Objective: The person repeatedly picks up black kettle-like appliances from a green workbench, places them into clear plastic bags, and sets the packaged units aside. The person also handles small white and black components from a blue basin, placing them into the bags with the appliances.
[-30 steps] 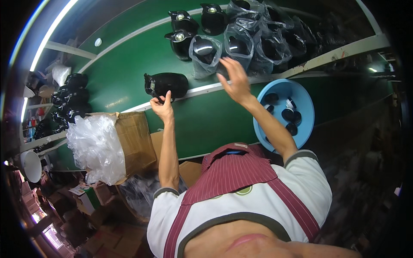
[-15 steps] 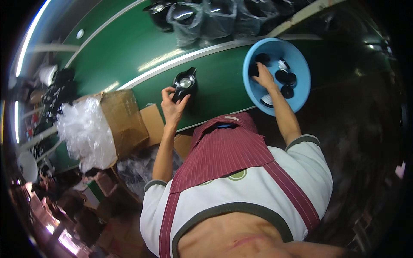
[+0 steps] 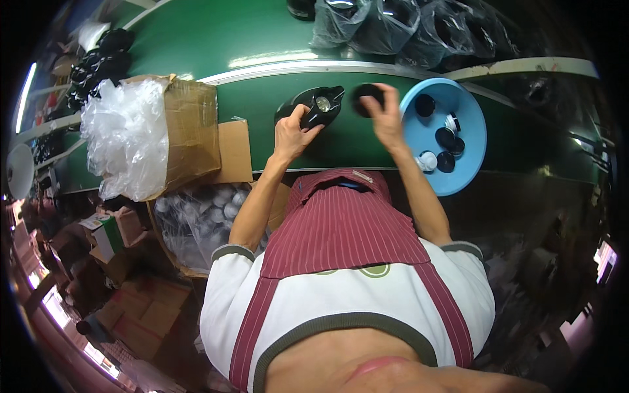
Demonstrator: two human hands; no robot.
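A glossy black jug with a pointed spout stands on the green work table, its round mouth showing pale inside. My left hand grips it on the near side, fingers and thumb round its handle side. Just to the right of the jug, my right hand holds a round black lid above the table, slightly blurred. Lid and jug are apart. Beside that hand stands a light-blue basin with several loose black lids in it, some showing white undersides.
Bagged black jugs line the far side beyond a metal rail. At left, a cardboard box overflows with clear plastic bags. Another box of plastic-wrapped pieces sits below the table edge. Black jugs cluster at far left.
My right hand has come out of the basin and moved left with a black lid. The jug is now tilted or turned, its spout pointing more to the right. The head view has shifted.
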